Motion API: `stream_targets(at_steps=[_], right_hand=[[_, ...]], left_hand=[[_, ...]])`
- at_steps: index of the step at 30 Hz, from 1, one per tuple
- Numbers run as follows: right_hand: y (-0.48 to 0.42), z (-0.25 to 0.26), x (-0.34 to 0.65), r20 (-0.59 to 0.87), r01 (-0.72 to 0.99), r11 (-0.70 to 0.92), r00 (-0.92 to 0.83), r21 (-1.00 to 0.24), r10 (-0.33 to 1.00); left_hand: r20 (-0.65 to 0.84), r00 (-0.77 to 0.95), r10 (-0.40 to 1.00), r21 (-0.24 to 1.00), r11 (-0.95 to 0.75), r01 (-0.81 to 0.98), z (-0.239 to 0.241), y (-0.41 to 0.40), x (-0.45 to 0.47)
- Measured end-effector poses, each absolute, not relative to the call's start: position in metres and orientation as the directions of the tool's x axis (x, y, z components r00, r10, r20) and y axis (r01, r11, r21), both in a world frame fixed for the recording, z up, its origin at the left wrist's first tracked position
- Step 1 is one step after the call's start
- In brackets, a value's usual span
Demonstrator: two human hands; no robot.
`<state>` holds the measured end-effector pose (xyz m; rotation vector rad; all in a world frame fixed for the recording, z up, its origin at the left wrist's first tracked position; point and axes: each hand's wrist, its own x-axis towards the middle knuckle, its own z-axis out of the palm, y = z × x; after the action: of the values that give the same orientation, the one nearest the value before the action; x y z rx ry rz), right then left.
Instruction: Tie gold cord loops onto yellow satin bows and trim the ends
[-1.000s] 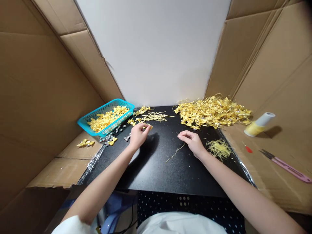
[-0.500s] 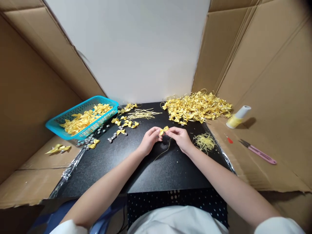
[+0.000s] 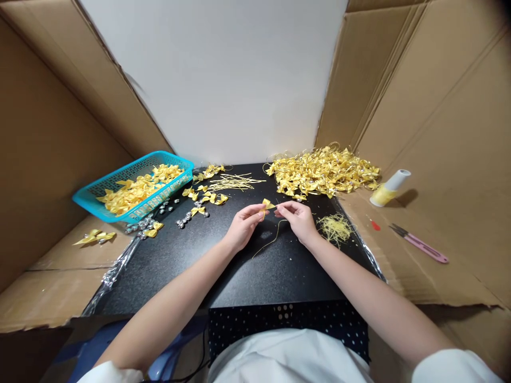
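Note:
Above the middle of the black tabletop (image 3: 191, 271), my left hand (image 3: 243, 223) is closed, pinching a small yellow ribbon bow (image 3: 268, 204) between thumb and fingertips. Just to its right, my right hand (image 3: 297, 219) is closed in a pinch close to the bow's pointed end. A thin yellow cord (image 3: 268, 243) runs from under the right fingers and curves down onto the tabletop. Whether the right fingertips also grip a needle or part of the ribbon is too small to tell.
A turquoise basket (image 3: 96, 211) of bows stands left, with silver bells (image 3: 146, 226) beside it. Cut yellow cords (image 3: 235, 182) and a big heap of finished bows (image 3: 323, 171) lie behind. Right are cord scraps (image 3: 335, 229), a thread spool (image 3: 389, 189) and pink snips (image 3: 423, 246).
My right hand has moved slightly right, opening a small gap between the hands. The bow has turned in my left fingers and now shows a pointed end towards the right hand.

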<state>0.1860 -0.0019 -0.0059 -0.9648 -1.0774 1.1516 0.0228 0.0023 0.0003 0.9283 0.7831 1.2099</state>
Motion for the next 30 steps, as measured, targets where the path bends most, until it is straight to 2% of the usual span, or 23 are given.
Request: stream_targets(at_steps=[4,9,15,20,22,25,30], right_hand=[[-0.004,-0.006,0.186,0.176,-0.162,0.183,0.056,-0.970,0.983],[-0.007,-0.003,0.186,0.298,-0.052,0.301,0.055,-0.952,0.953],[-0.006,-0.004,0.185,0.334,-0.075,0.331,-0.025,-0.941,0.942],[-0.007,-0.005,0.185,0.355,-0.038,0.354,-0.021,-0.934,0.935],[-0.009,-0.005,0.187,0.377,0.017,0.377,0.006,-0.926,0.926],[-0.014,-0.001,0.189,0.475,0.195,0.469,-0.017,-0.862,0.880],[-0.024,0.007,0.187,0.616,0.349,0.615,-0.121,-0.707,0.778]], left_hand=[[-0.042,0.162,0.986,0.910,0.105,-0.402,-0.001,0.002,0.024],[-0.072,0.215,0.974,0.892,0.159,-0.424,0.000,0.001,0.024],[-0.055,0.320,0.946,0.914,0.177,-0.366,-0.007,0.001,0.024],[-0.039,0.240,0.970,0.921,0.128,-0.367,-0.005,0.001,0.024],[-0.081,0.225,0.971,0.887,0.173,-0.428,-0.002,0.002,0.023],[-0.148,0.254,0.956,0.799,0.267,-0.539,0.001,0.002,0.021],[-0.140,0.370,0.918,0.684,0.360,-0.634,0.004,-0.002,0.018]])
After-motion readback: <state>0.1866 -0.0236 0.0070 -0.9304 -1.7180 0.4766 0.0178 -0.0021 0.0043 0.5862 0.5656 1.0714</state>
